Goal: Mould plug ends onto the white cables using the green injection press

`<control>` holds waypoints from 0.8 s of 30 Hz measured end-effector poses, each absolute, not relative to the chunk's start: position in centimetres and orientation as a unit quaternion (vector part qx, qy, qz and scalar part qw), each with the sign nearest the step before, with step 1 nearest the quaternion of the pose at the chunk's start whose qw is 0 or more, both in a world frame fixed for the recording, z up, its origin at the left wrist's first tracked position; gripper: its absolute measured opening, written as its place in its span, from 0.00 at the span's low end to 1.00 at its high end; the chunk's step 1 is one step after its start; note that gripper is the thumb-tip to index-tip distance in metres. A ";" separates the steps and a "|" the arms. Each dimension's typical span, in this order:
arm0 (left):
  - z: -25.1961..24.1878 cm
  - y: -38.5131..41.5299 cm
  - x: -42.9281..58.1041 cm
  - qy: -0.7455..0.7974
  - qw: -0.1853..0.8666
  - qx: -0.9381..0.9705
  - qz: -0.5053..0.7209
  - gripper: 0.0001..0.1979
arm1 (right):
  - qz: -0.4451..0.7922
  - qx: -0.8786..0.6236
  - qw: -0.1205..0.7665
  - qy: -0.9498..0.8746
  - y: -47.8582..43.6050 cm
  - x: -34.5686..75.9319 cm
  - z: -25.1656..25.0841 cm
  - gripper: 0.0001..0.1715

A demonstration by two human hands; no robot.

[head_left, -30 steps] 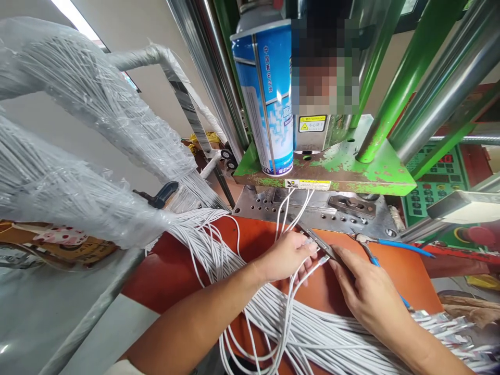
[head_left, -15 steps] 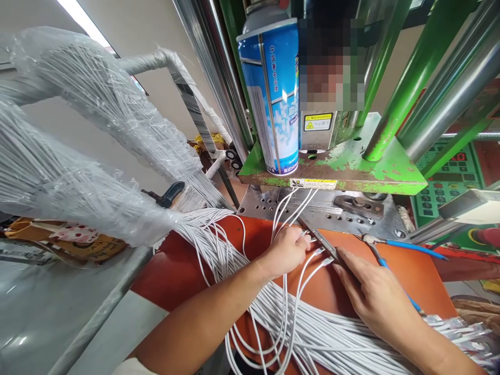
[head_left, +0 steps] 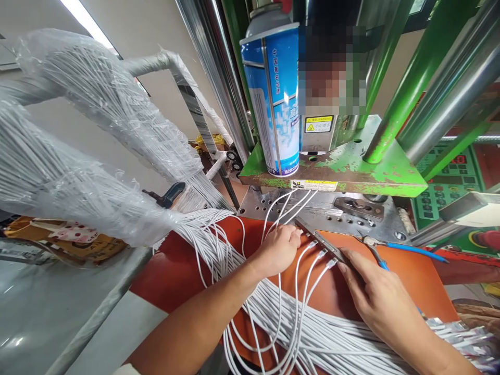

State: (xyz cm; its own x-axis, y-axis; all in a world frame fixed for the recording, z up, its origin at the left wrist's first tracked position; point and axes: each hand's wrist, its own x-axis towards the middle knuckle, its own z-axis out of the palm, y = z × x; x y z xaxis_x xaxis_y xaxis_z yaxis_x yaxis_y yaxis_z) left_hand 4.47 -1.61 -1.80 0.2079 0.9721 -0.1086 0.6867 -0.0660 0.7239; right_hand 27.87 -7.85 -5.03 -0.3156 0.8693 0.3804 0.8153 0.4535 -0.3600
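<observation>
My left hand (head_left: pixel 275 251) is closed around thin white cables (head_left: pixel 279 307) beside the near end of a narrow steel bar (head_left: pixel 324 245). My right hand (head_left: pixel 375 291) grips the bar's far end between thumb and fingers. Several cable ends with small metal tips (head_left: pixel 322 254) lie against the bar between my hands. More of the white cables run up past my left hand to a perforated steel mould plate (head_left: pixel 265 205). The rest spread in a loose bundle under my forearms.
Blue-handled pliers (head_left: pixel 375 250) lie on the orange work surface (head_left: pixel 172 271). A green press (head_left: pixel 332 177) with chrome columns stands ahead, a blue spray can (head_left: pixel 271 99) on its platen. Plastic-wrapped cable bundles (head_left: pixel 89 135) hang at left; a control panel (head_left: pixel 445 187) sits at right.
My left hand has drawn back to the left along the bar, uncovering more of the metal-tipped cable ends. My right hand stays on the bar, and the view has shifted slightly.
</observation>
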 end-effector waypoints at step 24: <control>0.0 -3.4 4.9 0.592 0.106 0.781 0.167 0.18 | 0.165 -0.491 0.292 -0.804 -7.8 27.6 -4.6 0.16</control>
